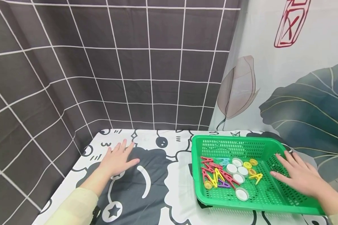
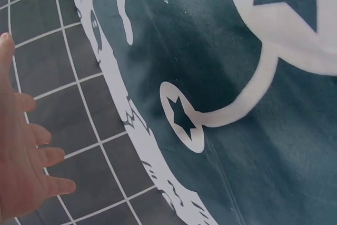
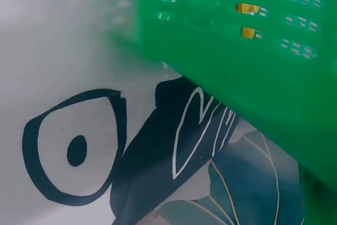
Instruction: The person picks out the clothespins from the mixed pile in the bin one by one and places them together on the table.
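Observation:
My left hand (image 1: 118, 161) is spread with straight fingers over the dark patch of the patterned cloth, holding nothing. At the edge of the left wrist view the same hand (image 2: 21, 156) shows its fingers apart. A green plastic basket (image 1: 242, 203) stands on the right. Over its right end is my right hand (image 1: 302, 175), fingers extended, overlapping the rim in the head view. Inside lie red clothespins (image 1: 228, 178), a yellow clothespin (image 1: 256, 177), a purple clothespin (image 1: 223, 184), a light blue clothespin (image 1: 223, 161), white round caps (image 1: 242, 194) and yellow round caps (image 1: 247, 165).
A black and white cartoon cloth (image 1: 180, 175) covers the table. Behind it hangs a dark curtain (image 1: 163, 65) with a white grid, and to the right a pale leaf-print curtain (image 1: 270, 72). The basket's slotted side (image 3: 221, 51) fills much of the right wrist view.

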`<action>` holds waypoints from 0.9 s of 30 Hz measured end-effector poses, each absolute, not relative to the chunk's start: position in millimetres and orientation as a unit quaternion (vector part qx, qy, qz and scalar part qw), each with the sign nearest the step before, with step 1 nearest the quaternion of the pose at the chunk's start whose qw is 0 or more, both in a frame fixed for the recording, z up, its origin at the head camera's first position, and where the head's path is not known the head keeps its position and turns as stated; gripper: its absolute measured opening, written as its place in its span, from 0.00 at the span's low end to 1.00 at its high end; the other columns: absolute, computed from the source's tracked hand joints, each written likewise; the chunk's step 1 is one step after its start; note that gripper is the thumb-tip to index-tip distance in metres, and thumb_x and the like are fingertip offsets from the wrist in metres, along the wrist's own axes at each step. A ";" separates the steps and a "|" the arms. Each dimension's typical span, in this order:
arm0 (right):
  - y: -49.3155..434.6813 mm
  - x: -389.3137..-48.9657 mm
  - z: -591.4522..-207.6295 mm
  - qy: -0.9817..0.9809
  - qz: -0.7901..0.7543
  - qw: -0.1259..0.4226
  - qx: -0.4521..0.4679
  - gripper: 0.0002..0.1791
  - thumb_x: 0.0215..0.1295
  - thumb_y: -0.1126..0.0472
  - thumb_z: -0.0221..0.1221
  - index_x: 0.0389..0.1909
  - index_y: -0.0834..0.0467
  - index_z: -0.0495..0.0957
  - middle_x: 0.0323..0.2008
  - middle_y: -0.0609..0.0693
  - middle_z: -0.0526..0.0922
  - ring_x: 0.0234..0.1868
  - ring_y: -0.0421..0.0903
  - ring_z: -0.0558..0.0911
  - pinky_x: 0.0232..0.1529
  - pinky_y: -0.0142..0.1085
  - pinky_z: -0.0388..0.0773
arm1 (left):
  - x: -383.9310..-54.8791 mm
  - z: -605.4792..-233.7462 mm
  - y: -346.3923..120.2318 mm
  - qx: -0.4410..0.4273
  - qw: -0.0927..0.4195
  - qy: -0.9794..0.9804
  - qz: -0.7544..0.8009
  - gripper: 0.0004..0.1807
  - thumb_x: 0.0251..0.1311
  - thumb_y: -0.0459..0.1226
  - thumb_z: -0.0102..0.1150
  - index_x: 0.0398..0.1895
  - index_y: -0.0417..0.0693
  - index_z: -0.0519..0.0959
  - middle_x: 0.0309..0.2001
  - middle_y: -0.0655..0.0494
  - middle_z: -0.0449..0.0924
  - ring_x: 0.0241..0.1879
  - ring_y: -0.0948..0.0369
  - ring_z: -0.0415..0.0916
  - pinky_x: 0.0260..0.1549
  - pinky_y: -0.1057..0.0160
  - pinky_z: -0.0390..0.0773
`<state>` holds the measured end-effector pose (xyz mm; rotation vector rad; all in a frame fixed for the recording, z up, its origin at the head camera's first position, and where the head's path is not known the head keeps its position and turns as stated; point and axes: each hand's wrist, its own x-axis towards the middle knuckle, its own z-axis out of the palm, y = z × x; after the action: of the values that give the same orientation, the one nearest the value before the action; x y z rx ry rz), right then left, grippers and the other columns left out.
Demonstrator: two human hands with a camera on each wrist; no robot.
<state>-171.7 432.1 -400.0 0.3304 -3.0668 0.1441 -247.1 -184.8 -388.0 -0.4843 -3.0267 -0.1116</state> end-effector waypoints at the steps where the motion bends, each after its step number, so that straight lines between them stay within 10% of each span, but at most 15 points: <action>1: 432.0 -170.4 -401.2 -0.992 0.044 0.032 0.111 0.46 0.66 0.40 0.49 0.72 0.66 0.44 0.68 0.75 0.41 0.67 0.67 0.26 0.56 0.70 0.35 | -248.0 -388.5 -183.2 -0.159 0.037 -0.986 -0.038 0.45 0.58 0.66 0.41 0.71 0.47 0.57 0.70 0.35 0.49 0.66 0.37 0.51 0.58 0.31 0.48; 4: 431.3 -168.2 -403.4 -0.991 0.028 0.050 0.123 0.46 0.66 0.40 0.50 0.71 0.66 0.45 0.69 0.73 0.41 0.67 0.59 0.21 0.59 0.55 0.14 | -250.0 -388.9 -177.9 -0.163 0.035 -0.985 -0.039 0.45 0.58 0.66 0.41 0.71 0.47 0.56 0.70 0.36 0.49 0.67 0.38 0.50 0.58 0.32 0.47; 8: 428.8 -167.3 -404.3 -0.989 0.023 0.055 0.136 0.45 0.66 0.40 0.50 0.70 0.68 0.49 0.69 0.72 0.43 0.68 0.57 0.21 0.57 0.38 0.09 | -252.4 -387.6 -169.2 -0.171 0.037 -0.984 -0.042 0.46 0.58 0.67 0.40 0.71 0.47 0.56 0.70 0.36 0.48 0.67 0.38 0.50 0.58 0.32 0.48; 27: 424.3 -165.6 -402.4 -0.991 0.039 0.044 0.120 0.46 0.64 0.36 0.49 0.69 0.68 0.54 0.68 0.72 0.46 0.70 0.66 0.36 0.62 0.40 0.14 | -261.0 -369.5 -110.8 -0.224 0.021 -0.973 -0.045 0.45 0.58 0.67 0.39 0.72 0.50 0.54 0.71 0.38 0.48 0.67 0.39 0.49 0.60 0.34 0.46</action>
<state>-165.6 424.3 -402.4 0.3664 -3.0300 0.1182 -261.0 -110.8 -369.5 -0.6949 -3.0178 -0.1389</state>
